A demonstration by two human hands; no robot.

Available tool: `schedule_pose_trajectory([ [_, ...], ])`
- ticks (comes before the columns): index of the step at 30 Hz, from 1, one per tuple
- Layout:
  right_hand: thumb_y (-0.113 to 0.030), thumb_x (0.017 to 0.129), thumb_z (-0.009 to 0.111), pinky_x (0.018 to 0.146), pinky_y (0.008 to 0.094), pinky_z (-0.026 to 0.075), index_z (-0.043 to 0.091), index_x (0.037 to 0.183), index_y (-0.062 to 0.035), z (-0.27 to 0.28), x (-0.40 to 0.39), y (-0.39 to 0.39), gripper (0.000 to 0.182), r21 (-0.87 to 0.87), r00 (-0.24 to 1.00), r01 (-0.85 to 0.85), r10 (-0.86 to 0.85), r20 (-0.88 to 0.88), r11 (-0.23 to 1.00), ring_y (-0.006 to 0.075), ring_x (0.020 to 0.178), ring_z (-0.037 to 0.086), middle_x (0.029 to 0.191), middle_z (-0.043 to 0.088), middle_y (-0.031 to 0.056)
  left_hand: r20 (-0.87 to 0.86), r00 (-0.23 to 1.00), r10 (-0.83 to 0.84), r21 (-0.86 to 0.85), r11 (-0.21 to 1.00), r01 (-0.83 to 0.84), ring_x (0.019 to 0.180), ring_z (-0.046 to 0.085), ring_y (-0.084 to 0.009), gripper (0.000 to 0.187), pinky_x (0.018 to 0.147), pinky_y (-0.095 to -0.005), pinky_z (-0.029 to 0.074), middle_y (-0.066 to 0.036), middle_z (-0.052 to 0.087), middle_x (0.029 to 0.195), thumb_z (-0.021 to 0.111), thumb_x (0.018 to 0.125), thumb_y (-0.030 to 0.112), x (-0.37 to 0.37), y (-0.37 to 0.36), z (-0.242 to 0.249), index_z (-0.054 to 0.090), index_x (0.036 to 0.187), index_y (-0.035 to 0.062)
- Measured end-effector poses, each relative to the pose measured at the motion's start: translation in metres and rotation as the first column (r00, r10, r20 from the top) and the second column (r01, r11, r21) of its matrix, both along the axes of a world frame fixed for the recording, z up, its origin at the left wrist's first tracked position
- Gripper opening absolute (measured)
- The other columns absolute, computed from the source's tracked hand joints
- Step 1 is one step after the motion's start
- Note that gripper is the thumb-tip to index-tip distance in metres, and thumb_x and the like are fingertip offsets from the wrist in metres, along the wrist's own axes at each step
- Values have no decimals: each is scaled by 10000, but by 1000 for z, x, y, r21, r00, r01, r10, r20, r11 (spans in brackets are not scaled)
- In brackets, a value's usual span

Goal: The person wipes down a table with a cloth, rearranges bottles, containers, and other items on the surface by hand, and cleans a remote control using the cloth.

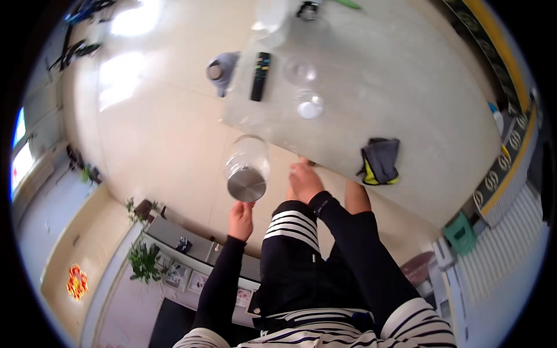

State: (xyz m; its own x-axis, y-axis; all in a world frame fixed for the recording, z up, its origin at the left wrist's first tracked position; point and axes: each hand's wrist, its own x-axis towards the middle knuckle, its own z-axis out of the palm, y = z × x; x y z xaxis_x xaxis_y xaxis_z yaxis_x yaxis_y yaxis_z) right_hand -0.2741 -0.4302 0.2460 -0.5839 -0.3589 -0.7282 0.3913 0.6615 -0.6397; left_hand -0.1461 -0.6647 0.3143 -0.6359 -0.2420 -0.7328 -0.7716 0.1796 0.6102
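A clear see-through jar (248, 156) with a round, brushed-metal end (246, 184) is tilted in front of me, off the table's near edge. My left hand (241, 221) grips it at the rim of that metal end, its fingers partly hidden behind. Over my knee, beside the table edge, my right hand (305, 182) has its fingers curled together, and nothing shows in them. A grey cloth with yellow-green edging (380, 161) lies crumpled on the table, to the right of this hand.
On the pale table (418, 116) lie a black remote (260, 76), a clear container with a white cap (310, 108) and a clear round piece (300, 71). A grey object (222, 72) stands by its left edge. A green stool (460, 233) is at right, a plant (145, 261) at left.
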Motion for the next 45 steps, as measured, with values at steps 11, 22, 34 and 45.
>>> schedule_pose_trajectory([
  [11, -248, 1100, 455, 1092, 409, 401, 532, 1336, 20, 82, 90, 116, 365, -448, 789, 593, -594, 157, 669, 368, 1292, 525, 1344, 567, 215, -103, 850, -516, 55, 850, 523, 1105, 631, -433, 175, 932, -446, 527, -246, 650, 1214, 577, 999, 74, -101, 195, 47, 683, 1123, 9],
  [22, -402, 1130, 408, 1127, 321, 392, 476, 1456, 20, 80, 69, 352, 538, -245, 214, 953, -970, 119, 180, 202, 1337, 501, 1435, 533, 129, -385, 700, -601, 81, 734, 674, 1005, 630, -449, 261, 863, -476, 527, -256, 686, 1063, 605, 985, 198, -118, 508, -12, 688, 1170, 33],
  [34, -338, 1102, 496, 1082, 304, 419, 598, 1355, 13, 40, 117, 458, 445, -211, 153, 971, -966, 209, 108, 166, 1248, 558, 1345, 617, 67, -116, 788, -604, 16, 793, 610, 971, 634, -456, 233, 854, -526, 524, -262, 687, 987, 561, 981, 229, -62, 616, -35, 689, 1088, 67],
  [45, -384, 999, 515, 809, 389, 535, 536, 1230, -32, 54, 127, 394, 422, 210, -132, 969, -991, -6, -131, 282, 922, 685, 1151, 620, 125, 36, 866, -499, 158, 858, 488, 924, 733, -295, 467, 828, -419, 580, -171, 724, 1101, 730, 910, 292, -104, 496, -35, 592, 1302, 77],
])
